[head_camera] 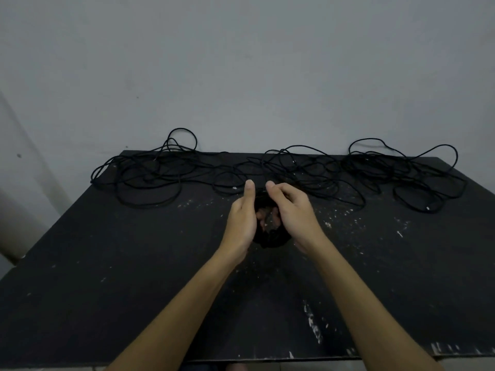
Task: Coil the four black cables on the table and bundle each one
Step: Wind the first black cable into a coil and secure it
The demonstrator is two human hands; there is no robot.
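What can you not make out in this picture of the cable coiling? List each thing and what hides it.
- Head view: most of the coiled cable, covered by the left hand and right hand.
- Head view: how many loose cables lie along the far edge; they overlap, black on the black table.
- Head view: both elbows, cut off by the bottom edge.

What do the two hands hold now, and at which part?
Both the left hand and the right hand hold one coiled black cable, gripping its upper part on opposite sides; the lower loops hang free.
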